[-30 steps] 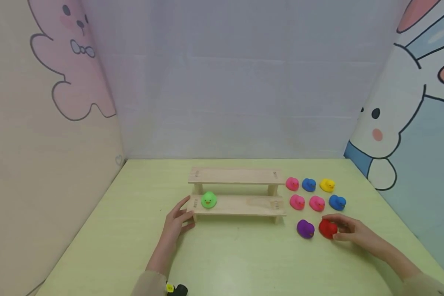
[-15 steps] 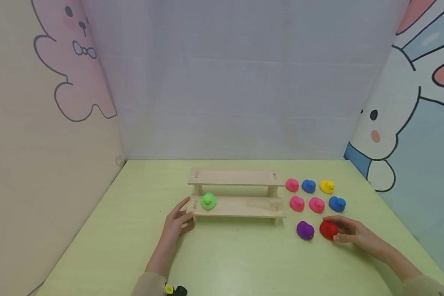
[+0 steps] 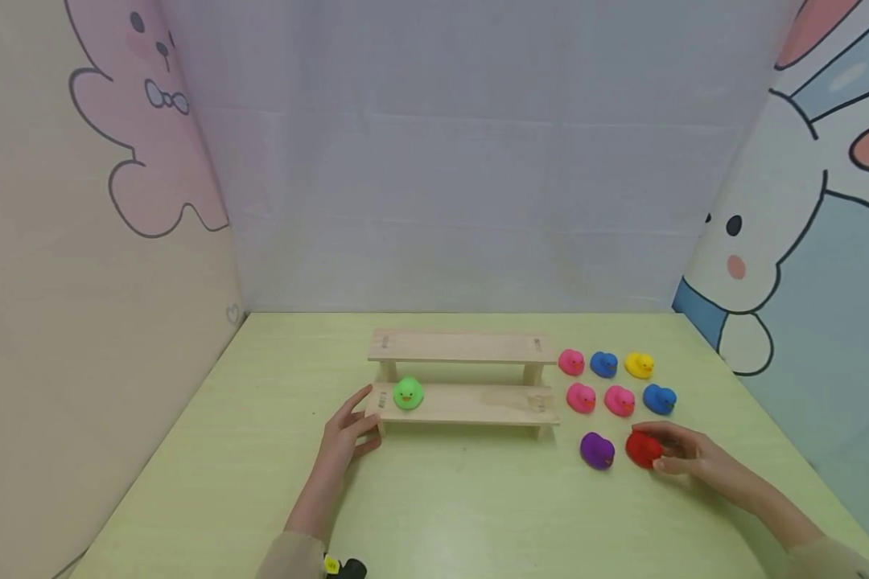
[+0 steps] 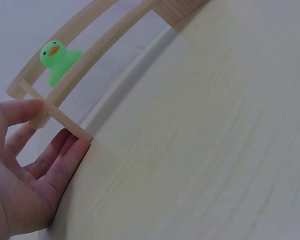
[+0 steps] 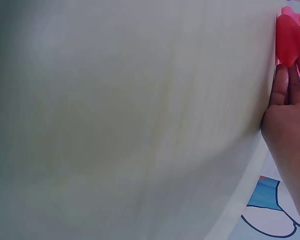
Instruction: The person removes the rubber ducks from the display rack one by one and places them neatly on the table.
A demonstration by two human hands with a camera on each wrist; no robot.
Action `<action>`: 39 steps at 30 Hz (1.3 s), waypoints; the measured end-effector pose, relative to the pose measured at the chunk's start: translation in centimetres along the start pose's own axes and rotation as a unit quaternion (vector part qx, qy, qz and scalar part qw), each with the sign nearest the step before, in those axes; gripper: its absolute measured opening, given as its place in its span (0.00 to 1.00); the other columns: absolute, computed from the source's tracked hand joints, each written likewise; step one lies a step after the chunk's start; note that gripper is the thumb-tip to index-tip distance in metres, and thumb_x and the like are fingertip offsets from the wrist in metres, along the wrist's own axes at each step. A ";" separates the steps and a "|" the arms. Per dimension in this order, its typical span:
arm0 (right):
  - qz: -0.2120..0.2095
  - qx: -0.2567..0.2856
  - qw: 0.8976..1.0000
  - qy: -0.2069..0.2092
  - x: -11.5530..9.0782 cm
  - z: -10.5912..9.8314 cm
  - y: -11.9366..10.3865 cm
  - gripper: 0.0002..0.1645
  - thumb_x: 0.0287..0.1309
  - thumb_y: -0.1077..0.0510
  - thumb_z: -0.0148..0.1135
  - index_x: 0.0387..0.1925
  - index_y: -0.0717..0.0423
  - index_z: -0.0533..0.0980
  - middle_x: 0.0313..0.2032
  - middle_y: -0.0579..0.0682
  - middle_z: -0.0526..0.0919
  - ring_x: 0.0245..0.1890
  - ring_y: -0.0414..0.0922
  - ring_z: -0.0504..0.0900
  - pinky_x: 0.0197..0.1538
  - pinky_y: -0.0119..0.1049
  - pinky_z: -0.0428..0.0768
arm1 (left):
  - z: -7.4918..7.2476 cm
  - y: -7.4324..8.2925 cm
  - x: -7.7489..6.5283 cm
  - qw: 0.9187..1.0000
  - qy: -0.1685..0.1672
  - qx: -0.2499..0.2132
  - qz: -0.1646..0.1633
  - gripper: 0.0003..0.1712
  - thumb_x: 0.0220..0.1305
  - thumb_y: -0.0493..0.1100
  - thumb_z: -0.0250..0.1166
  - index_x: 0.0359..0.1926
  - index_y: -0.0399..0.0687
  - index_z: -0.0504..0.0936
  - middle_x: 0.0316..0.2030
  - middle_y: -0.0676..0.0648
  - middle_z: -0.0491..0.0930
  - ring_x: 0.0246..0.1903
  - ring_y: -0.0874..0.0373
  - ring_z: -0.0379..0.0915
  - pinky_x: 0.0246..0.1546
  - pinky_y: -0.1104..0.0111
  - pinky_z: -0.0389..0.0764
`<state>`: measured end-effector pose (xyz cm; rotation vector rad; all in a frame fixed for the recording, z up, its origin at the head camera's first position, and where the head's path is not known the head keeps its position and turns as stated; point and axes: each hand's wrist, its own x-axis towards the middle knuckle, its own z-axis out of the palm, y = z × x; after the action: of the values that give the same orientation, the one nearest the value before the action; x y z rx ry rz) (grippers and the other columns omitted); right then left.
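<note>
A two-tier wooden stand [image 3: 478, 403] sits mid-table. My left hand [image 3: 343, 434] holds the left end of its lower step; in the left wrist view the thumb [image 4: 25, 111] lies on the plank's end and the other fingers reach round the leg. On that step, near its left end, a green rubber duck [image 3: 408, 395] faces forward. To the right, my right hand [image 3: 702, 466] pinches a red rubber duck [image 3: 642, 450] between thumb and fingers, low at the tabletop. In the right wrist view the red duck [image 5: 288, 42] shows only at the upper right edge.
Left of the red duck is a purple duck [image 3: 597, 451]. Behind them stand two rows of ducks, among them a pink one [image 3: 582, 398], a blue one [image 3: 660, 399] and a yellow one [image 3: 640, 365]. Cloth walls with cartoon animals enclose the table [image 3: 449, 515] at the back and sides.
</note>
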<state>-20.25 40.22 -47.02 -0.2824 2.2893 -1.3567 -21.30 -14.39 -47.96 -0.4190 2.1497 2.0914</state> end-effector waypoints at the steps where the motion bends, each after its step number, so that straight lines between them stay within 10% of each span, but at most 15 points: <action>1: 0.001 0.000 1.000 -0.001 0.0 0.0 0.0 0.35 0.68 0.56 0.54 0.70 0.69 0.58 0.50 0.21 0.73 0.48 0.22 0.74 0.50 0.22 0.79 | 0.0 0.0 0.0 1.000 0.001 0.001 0.000 0.33 0.69 0.41 0.60 0.73 0.60 0.64 0.51 0.43 0.73 0.43 0.57 0.78 0.47 0.60 0.87; 14: 0.007 -0.002 1.000 0.003 0.1 0.0 -0.3 0.38 0.67 0.54 0.57 0.70 0.69 0.58 0.52 0.25 0.74 0.48 0.21 0.73 0.50 0.23 0.79 | -0.1 0.0 0.2 1.000 0.002 -0.001 -0.002 0.33 0.69 0.41 0.60 0.73 0.60 0.64 0.51 0.43 0.73 0.42 0.58 0.78 0.47 0.60 0.87; 22: 0.014 -0.015 1.000 0.002 -0.2 0.3 -1.0 0.41 0.68 0.53 0.56 0.73 0.65 0.53 0.70 0.71 0.60 0.49 0.15 0.68 0.50 0.21 0.78 | 0.1 0.0 0.0 1.000 -0.001 0.002 0.003 0.33 0.69 0.42 0.60 0.72 0.60 0.65 0.52 0.41 0.73 0.45 0.54 0.79 0.47 0.61 0.87; 30: -0.059 -0.088 0.994 0.031 0.2 -0.3 -4.6 0.36 0.67 0.54 0.58 0.72 0.58 0.59 0.68 0.66 0.66 0.55 0.23 0.70 0.49 0.25 0.80 | 0.0 0.2 -0.2 1.000 -0.001 0.004 0.003 0.33 0.70 0.43 0.60 0.74 0.59 0.63 0.52 0.42 0.73 0.46 0.53 0.78 0.49 0.59 0.87; 39: -0.215 -0.150 0.962 0.079 3.3 0.9 -10.5 0.35 0.62 0.60 0.62 0.70 0.54 0.64 0.65 0.55 0.72 0.58 0.23 0.70 0.55 0.29 0.82 | 0.0 -0.1 -0.1 1.000 0.004 0.004 -0.001 0.33 0.70 0.42 0.60 0.73 0.60 0.64 0.52 0.42 0.73 0.44 0.54 0.79 0.47 0.61 0.87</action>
<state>-23.30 33.07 -39.19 -0.8409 2.6765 -1.2514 -21.22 -14.34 -48.05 -0.4287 2.1607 2.0815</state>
